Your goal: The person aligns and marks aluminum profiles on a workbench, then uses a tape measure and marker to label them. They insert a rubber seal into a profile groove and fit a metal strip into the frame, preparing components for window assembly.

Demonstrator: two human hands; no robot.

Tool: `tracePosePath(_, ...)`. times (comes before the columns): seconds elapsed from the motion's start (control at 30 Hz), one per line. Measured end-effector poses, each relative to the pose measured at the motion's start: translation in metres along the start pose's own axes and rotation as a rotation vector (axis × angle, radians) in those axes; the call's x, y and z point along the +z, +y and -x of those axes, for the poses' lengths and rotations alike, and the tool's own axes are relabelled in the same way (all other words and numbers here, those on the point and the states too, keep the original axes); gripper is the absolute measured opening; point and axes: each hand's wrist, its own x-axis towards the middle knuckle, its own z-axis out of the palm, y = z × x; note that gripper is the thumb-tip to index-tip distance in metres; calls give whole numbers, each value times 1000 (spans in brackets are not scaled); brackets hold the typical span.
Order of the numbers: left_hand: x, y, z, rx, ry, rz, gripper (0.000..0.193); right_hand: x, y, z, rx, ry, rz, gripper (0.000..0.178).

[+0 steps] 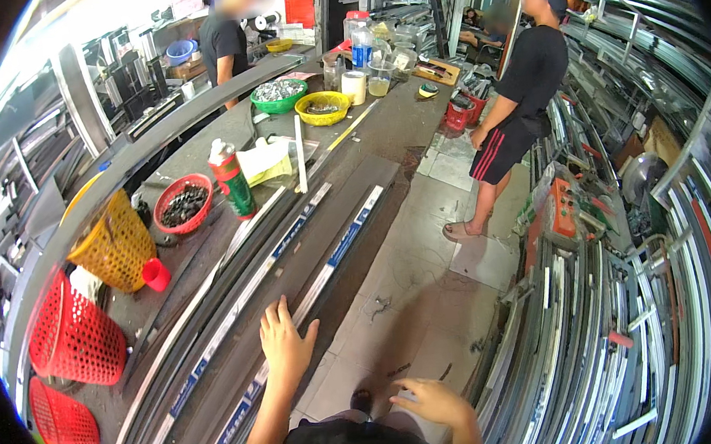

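Note:
My left hand [286, 338] is open, fingers spread, over a long dark metal profile [300, 265] on the workbench; whether it presses on it I cannot tell. Beside its thumb runs a strip of blue-and-white film [345, 246] along the profile's right edge. A second film strip [278, 250] lies farther left, parallel to it. My right hand [432, 401] hangs open above the floor in front of my body, holding nothing, its fingers stretched to the left.
Left on the workbench [382, 139] stand a spray can [234, 182], a red bowl of small dark parts [184, 205] and a yellow basket [116, 243]. One person [521, 81] stands on the tiled floor at right; another [226, 43] is behind the bench. Metal bars [585, 337] fill the right side.

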Motion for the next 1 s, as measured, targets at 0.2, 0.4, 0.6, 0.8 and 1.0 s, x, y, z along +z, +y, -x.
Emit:
tracePosePath(0.2, 20, 23, -45, -89, -42, -109, 59, -100, 78, -89, 143, -49, -161, 59)
tracePosePath(0.4, 30, 53, -77, -236, -111, -212, 65, -193, 139, -216, -123, -250, -303, 49)
tracePosePath(0.6, 72, 128, -191, -132, -33, -208, 63, -284, 132, -345, -285, -625, -696, 41)
tracePosePath(0.8, 144, 196, -291, -104, -26, -160, 62, -337, 109, -445, -263, -707, -473, 46)
tracePosePath(1.0, 197, 237, -350, -105, -64, -53, 62, -418, 144, -496, -533, -962, -291, 33)
